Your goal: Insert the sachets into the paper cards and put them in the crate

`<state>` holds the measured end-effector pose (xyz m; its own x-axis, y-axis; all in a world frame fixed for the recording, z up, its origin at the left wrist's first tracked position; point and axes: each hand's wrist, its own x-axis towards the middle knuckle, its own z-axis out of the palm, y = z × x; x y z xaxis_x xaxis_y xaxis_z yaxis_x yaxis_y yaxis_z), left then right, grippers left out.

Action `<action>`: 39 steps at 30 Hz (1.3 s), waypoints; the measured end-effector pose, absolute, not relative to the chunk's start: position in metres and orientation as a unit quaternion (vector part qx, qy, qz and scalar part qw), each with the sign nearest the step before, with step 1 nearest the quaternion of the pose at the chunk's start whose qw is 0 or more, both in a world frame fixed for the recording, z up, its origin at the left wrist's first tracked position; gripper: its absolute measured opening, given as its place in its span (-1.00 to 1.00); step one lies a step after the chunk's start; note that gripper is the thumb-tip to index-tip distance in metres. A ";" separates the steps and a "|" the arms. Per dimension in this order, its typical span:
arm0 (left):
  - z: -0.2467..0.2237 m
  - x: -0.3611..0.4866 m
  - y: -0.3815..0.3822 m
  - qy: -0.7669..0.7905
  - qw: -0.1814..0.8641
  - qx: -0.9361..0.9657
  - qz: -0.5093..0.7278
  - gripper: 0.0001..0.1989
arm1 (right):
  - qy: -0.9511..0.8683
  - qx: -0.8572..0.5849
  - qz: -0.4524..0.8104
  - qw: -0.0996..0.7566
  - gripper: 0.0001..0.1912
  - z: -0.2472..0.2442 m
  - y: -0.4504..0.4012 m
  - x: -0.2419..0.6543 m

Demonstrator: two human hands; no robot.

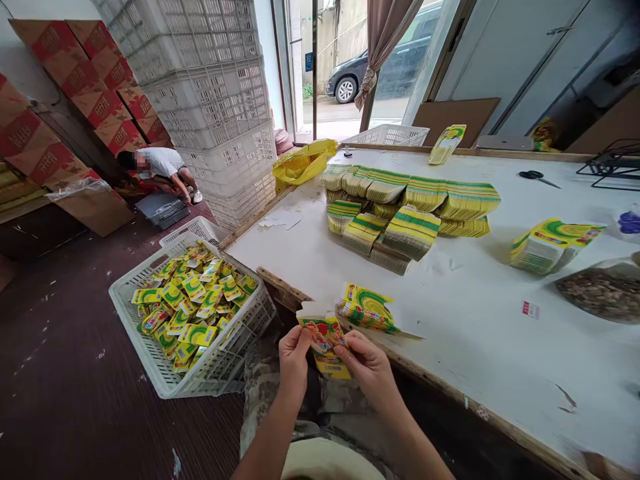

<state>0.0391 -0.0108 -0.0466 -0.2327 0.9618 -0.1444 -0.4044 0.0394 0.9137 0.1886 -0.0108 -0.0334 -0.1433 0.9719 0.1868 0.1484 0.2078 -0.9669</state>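
Observation:
Over my lap, just off the table's front edge, I hold a yellow printed carton [327,340] with red and green print and white flaps at its top. My left hand [294,360] pinches its left side between thumb and fingers. The right side is gripped by my right hand [367,360]. Close beyond on the table edge lies a small pile of flat yellow cartons [367,308]. To my left, a white plastic crate [173,383] is heaped with yellow cartons [195,300]. Whether anything is inside the held carton cannot be seen.
Stacked bundles of flat cartons [400,207] stand mid-table, with another bundle [550,247] at right. Nearby are a bag of small brown pieces [605,290], scissors [537,177] and a yellow bag [305,163]. Tall crates [210,100] and a crouching person [167,167] are at left.

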 end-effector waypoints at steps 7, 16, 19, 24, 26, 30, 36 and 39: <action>-0.007 -0.003 -0.010 0.515 0.412 0.635 0.402 -0.10 | -0.838 -0.443 0.175 0.267 -0.75 -0.020 -0.007 0.219; -0.030 0.033 -0.018 0.522 0.446 0.675 0.270 -0.41 | -0.699 -0.529 0.160 0.453 -0.28 -0.024 -0.017 0.215; -0.033 0.043 -0.024 0.523 0.389 0.714 0.255 -0.38 | -0.597 -0.539 0.350 0.481 -0.34 -0.041 -0.019 0.208; -0.038 0.053 -0.027 0.454 0.372 0.766 0.262 -0.09 | -0.489 -0.462 0.609 0.421 -0.46 -0.048 -0.016 0.200; -0.040 0.052 -0.026 0.444 0.368 0.767 0.281 -0.04 | -0.459 -0.465 0.622 0.433 -0.46 -0.042 -0.012 0.201; -0.039 0.048 -0.020 0.408 0.334 0.786 0.324 -0.16 | -0.441 -0.467 0.614 0.458 -0.44 -0.037 -0.009 0.200; -0.046 0.033 -0.014 0.427 0.363 0.778 0.284 -0.29 | -0.645 -0.437 0.460 0.426 -0.36 -0.044 -0.022 0.191; -0.049 0.029 -0.012 0.441 0.393 0.746 0.309 -0.21 | -0.738 -0.424 0.382 0.360 -0.50 -0.044 -0.027 0.190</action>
<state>0.0286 -0.0122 -0.0491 0.4203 0.9001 0.1148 0.4145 -0.3030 0.8581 0.1902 -0.0274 -0.0441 -0.3813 0.9007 0.2084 0.3498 0.3492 -0.8693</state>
